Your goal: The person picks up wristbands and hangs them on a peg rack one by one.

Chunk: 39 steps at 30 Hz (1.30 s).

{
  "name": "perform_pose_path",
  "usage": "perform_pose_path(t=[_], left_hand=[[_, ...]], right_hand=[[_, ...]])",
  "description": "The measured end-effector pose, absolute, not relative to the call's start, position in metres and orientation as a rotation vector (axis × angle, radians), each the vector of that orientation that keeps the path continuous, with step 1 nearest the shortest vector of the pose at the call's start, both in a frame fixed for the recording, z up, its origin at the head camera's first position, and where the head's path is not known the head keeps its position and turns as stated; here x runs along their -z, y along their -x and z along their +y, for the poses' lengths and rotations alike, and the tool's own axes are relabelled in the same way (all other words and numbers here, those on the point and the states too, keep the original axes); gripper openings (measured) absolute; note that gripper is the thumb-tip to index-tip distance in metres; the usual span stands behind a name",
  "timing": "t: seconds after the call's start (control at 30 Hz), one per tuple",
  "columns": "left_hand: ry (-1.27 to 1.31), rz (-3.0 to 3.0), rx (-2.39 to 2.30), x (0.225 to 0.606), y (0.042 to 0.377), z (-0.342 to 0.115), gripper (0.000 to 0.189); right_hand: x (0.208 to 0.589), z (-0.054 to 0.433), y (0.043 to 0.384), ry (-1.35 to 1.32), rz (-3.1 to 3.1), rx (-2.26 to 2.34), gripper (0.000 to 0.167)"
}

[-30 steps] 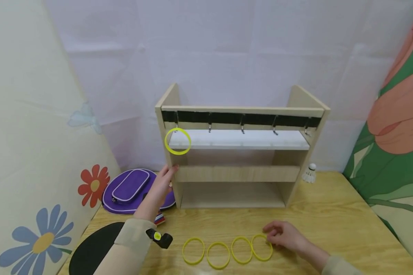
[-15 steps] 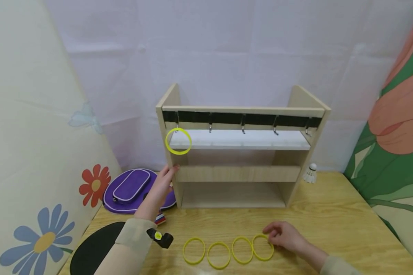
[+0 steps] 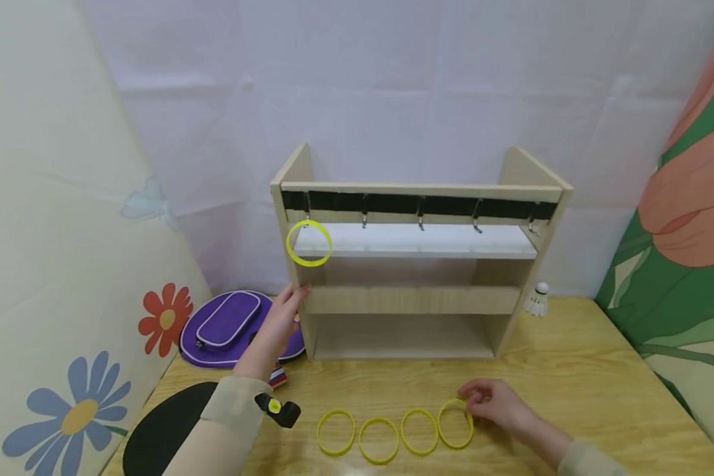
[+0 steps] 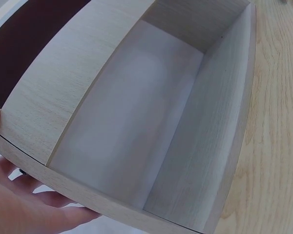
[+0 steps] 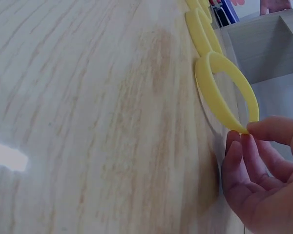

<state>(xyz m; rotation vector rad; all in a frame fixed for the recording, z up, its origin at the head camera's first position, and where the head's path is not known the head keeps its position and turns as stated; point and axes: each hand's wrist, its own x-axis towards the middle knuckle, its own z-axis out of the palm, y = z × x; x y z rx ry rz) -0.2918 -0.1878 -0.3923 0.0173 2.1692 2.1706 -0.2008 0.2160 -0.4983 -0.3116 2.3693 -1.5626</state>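
Note:
My right hand [image 3: 500, 404] pinches the edge of a yellow silicone wristband [image 5: 214, 97] between thumb and fingertips. In the right wrist view this band stands tilted, its held side raised off the table, beside another yellow band [image 5: 198, 34]. Several more like it lie in a row to its left, such as the leftmost band [image 3: 336, 453]. My left hand [image 3: 282, 320] grips the left side panel [image 4: 78, 189] of a small wooden shelf [image 3: 413, 301], thumb in front and fingers behind. One yellow band [image 3: 309, 264] hangs from the shelf's leftmost hook.
Several metal hooks [image 3: 421, 215] line a black strip along the shelf's top rail. A purple case [image 3: 226, 324] lies left of the shelf, with a black round object [image 3: 163, 430] nearer me. A shuttlecock [image 3: 537, 303] stands to the right on the wooden table [image 3: 595, 390].
My right hand has risen slightly, and the rightmost band has shifted and tilted up with it. The left hand keeps its grip on the shelf.

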Motion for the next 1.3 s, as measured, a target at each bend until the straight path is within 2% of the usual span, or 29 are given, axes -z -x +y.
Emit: perform_pose_path(t=[0.5, 0.97, 1.3], left_hand=[[-0.025, 2.186, -2.158, 0.392, 0.291, -0.187, 0.051], [-0.016, 2.194, -2.153, 0.392, 0.291, -0.187, 0.049], [-0.022, 2.174, -2.185, 0.392, 0.289, -0.187, 0.049]], right_hand=[[0.478, 0.217, 0.203, 0.284, 2.150, 1.738, 0.044], [0.469, 0.218, 0.209, 0.194, 2.114, 1.827, 0.048], [0.453, 0.216, 0.213, 0.255, 2.020, 1.921, 0.048]])
